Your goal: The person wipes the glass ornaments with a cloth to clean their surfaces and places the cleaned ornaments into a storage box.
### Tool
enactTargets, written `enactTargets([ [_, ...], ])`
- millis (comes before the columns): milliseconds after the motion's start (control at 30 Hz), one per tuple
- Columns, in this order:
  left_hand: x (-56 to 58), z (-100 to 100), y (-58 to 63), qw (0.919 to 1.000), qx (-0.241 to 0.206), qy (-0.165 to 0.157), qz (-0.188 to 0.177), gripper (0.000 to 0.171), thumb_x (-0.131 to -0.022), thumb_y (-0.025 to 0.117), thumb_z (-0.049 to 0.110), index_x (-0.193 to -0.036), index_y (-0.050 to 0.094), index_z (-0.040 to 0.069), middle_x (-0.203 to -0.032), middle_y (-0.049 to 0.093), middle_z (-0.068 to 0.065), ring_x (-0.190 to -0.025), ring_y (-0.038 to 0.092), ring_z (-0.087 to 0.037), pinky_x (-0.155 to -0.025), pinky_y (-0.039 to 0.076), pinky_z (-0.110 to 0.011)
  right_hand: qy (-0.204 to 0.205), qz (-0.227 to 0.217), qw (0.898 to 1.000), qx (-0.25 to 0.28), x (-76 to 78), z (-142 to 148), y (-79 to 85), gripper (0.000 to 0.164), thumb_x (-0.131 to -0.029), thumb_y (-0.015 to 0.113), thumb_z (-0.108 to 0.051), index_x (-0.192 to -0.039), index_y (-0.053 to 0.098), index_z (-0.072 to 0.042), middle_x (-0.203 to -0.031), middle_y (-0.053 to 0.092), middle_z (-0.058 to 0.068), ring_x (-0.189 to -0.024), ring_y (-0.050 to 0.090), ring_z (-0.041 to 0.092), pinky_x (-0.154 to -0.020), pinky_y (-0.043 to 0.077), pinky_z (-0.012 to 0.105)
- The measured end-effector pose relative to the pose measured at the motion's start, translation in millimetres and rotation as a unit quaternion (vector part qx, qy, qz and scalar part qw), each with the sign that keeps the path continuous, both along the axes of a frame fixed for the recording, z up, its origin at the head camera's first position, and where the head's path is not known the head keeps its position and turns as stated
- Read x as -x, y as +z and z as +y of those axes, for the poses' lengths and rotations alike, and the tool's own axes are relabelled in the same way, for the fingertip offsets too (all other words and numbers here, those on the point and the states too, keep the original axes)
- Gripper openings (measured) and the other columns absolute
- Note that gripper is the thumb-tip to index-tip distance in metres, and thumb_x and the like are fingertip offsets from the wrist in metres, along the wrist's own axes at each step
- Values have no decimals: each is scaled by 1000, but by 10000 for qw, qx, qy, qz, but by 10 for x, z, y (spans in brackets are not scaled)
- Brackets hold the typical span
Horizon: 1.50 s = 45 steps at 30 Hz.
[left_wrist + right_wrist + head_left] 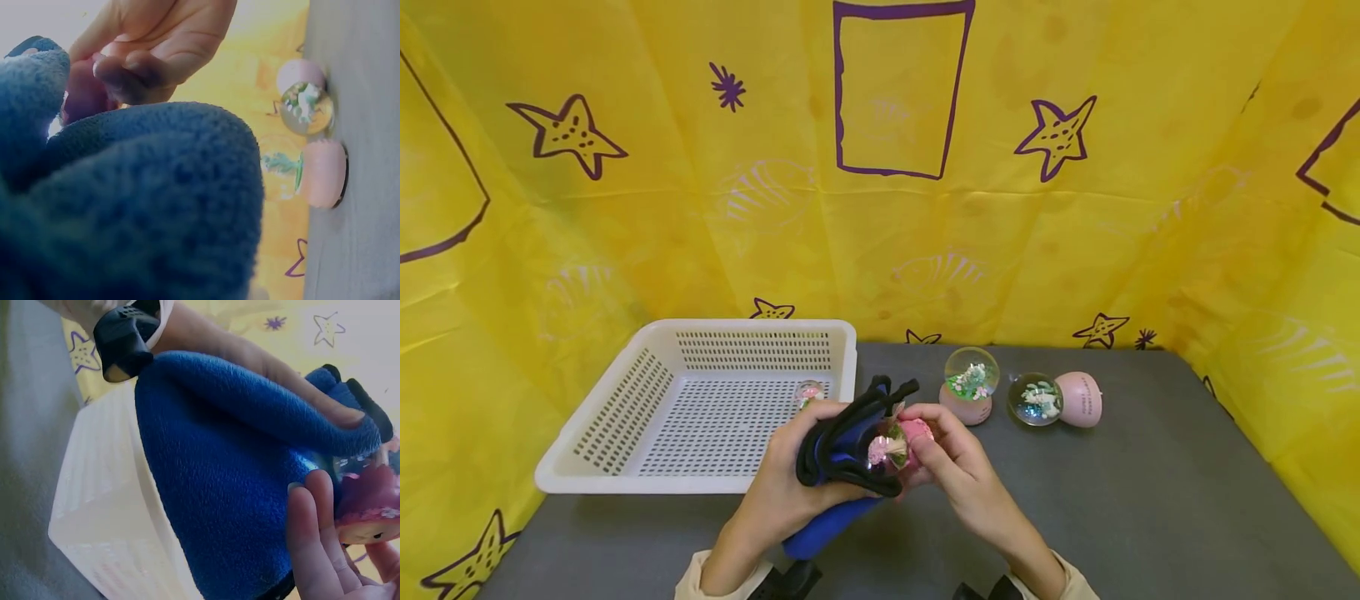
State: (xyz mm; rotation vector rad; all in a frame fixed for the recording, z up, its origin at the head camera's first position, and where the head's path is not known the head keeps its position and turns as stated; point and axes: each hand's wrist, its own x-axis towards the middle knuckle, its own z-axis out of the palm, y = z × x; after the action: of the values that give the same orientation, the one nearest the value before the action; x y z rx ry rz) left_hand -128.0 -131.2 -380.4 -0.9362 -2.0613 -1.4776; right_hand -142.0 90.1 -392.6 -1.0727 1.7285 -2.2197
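Observation:
My left hand point(786, 475) grips a blue cloth point(831, 529) with black edging, bunched around the glass ball of a small snow globe point(887, 450). Pink blossom and a pale trunk show inside that ball. Its pink base point(369, 512) points right, pinched between the thumb and fingers of my right hand point(958, 467). In the right wrist view the cloth point(225, 462) hangs down in a broad fold, with the left thumb pressing its upper edge. Cloth point(156, 206) fills much of the left wrist view and hides most of the globe there.
A white perforated basket point(696, 483) stands on the left of the dark grey table point(1112, 517), another small snow globe point(809, 392) inside it. To the right, one pink-based snow globe point(968, 392) stands upright and another point(1078, 400) lies on its side. A yellow patterned curtain point(887, 225) surrounds the table.

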Motion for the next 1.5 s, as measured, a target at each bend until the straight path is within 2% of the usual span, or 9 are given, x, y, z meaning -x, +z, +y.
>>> enactTargets([
  [133,-18,16,8,9994,-117,53,-326,75,-57,94,1,-122,59,7,-109,69,-10,-99,64,-11,-91,50,-23,-182,376,9991,77,3,-4,4,27,-105,42,-3,-126,38,13,-115,58,0,-76,68,8,-61,60,40],
  [367,-27,23,16,9973,-344,53,-646,75,-59,92,-2,-125,58,8,-110,64,-7,-97,61,-13,-90,49,-23,-732,1069,9916,-42,-6,-21,-19,31,-94,57,10,-123,45,9,-127,55,-3,-84,65,3,-70,60,26],
  [633,-25,35,22,9943,-351,18,-1008,70,-63,90,-1,-125,58,10,-113,65,-7,-98,62,-14,-88,52,-26,-1165,2627,9575,256,60,-1,-50,30,-82,70,16,-106,53,9,-123,57,23,-106,65,13,-82,59,25],
  [800,-21,38,21,9936,-349,-90,-1072,68,-66,88,-1,-126,58,11,-112,66,-8,-97,64,-16,-87,54,-28,-1141,3016,9455,445,92,4,-53,25,-81,73,13,-98,56,8,-120,57,25,-104,64,16,-78,57,21],
  [933,-18,45,17,9950,-416,-235,-879,69,-66,86,-5,-127,57,8,-115,66,-8,-99,64,-15,-89,53,-27,-1157,2667,9562,356,75,8,-41,42,-75,73,20,-111,52,12,-120,58,26,-108,65,16,-83,58,25],
  [1067,-18,48,20,9959,-614,-349,-568,70,-65,84,-10,-127,56,4,-120,65,-5,-105,62,-14,-92,52,-25,-1187,1956,9735,-35,34,19,-16,58,-76,70,22,-128,45,12,-123,59,18,-105,69,11,-83,60,30],
  [1233,2,51,32,9953,-851,-418,-185,66,-62,84,-14,-121,57,-1,-123,64,-4,-115,58,-18,-99,48,-25,-672,1151,9911,40,7,50,14,46,-89,62,14,-132,44,13,-123,61,0,-93,71,8,-72,61,34],
  [1333,12,52,32,9955,-836,-419,-119,61,-63,85,-12,-117,59,0,-123,65,-3,-118,57,-19,-103,45,-26,-447,920,9944,281,7,63,26,43,-92,60,12,-132,45,11,-123,62,-2,-95,72,8,-73,61,32],
  [1500,26,39,22,9956,-759,-547,73,56,-68,86,-5,-117,59,-1,-123,65,-4,-121,58,-19,-110,39,-28,-250,1042,9924,601,28,71,24,50,-89,60,16,-135,49,-1,-126,61,-1,-100,71,10,-79,60,26],
])
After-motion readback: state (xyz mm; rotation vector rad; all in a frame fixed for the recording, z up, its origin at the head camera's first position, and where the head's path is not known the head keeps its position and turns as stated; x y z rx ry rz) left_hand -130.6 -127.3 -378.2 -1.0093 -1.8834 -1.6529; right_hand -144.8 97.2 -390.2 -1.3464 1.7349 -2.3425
